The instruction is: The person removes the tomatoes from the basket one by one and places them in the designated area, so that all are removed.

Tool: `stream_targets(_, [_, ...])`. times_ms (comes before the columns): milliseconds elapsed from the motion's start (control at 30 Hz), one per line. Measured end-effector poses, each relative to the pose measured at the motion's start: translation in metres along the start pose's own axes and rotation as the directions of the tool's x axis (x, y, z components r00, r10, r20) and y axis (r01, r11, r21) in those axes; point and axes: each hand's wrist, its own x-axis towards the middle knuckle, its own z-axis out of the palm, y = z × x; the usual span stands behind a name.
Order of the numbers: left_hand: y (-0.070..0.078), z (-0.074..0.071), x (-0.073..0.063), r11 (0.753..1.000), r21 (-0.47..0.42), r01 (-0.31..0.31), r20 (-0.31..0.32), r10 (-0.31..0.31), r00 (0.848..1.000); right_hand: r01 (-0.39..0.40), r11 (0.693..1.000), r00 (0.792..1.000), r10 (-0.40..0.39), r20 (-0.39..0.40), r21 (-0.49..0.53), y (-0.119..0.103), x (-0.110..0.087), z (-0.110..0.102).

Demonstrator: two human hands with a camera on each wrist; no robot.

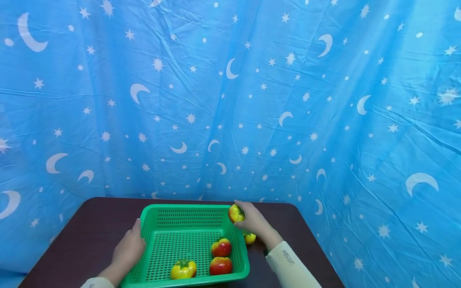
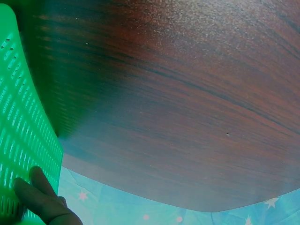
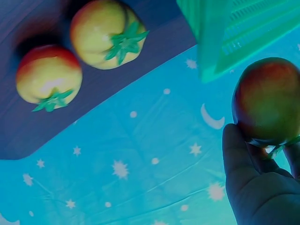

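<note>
A green plastic basket [image 1: 194, 281] with slotted walls stands on the dark table. My left hand [image 1: 129, 247] grips its left side, and in the left wrist view two fingers [image 2: 35, 199] lie against the outer wall. Over the basket's far right corner, my right hand [image 1: 252, 220] holds a red-and-yellow tomato [image 1: 236, 213] between thumb and fingers. The right wrist view shows this held tomato [image 3: 267, 101] beside the basket rim. Inside the basket, near its front right, lie a yellow tomato [image 1: 183, 270] and two redder tomatoes [image 1: 221, 247].
Just outside the basket's right wall, two more tomatoes with green leafy tops, one left [image 3: 49, 77] and one right [image 3: 108, 35], lie on the table. Behind the dark wood-grain table [image 1: 104, 218] hangs a blue curtain [image 1: 230, 100] with moons and stars.
</note>
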Motion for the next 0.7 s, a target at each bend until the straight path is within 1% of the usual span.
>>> stream_targets(133, [0.0, -0.001, 0.0, 1.0, 0.0, 0.002, 0.0, -0.002, 1.0, -0.017, 1.0, 1.0, 0.018, -0.026, 0.013, 0.008, -0.003, -0.003])
stream_targets(367, [0.001, 0.0, -0.001, 1.0, 0.003, 0.013, 0.0, -0.013, 1.0, -0.076, 0.997, 0.995, 0.078, -0.056, 0.027, 0.023, -0.013, -0.005])
stream_targets(533, [0.001, 0.002, 0.0, 1.0, 0.004, -0.001, -0.002, 0.001, 1.0, -0.082, 0.996, 0.994, 0.083, -0.072, 0.019, 0.033, -0.02, -0.002])
stream_targets(700, [-0.001, 0.0, -0.001, 1.0, -0.004, -0.005, -0.005, 0.005, 1.0, -0.069, 0.997, 0.995, 0.071, -0.075, 0.028, 0.038, -0.022, 0.002])
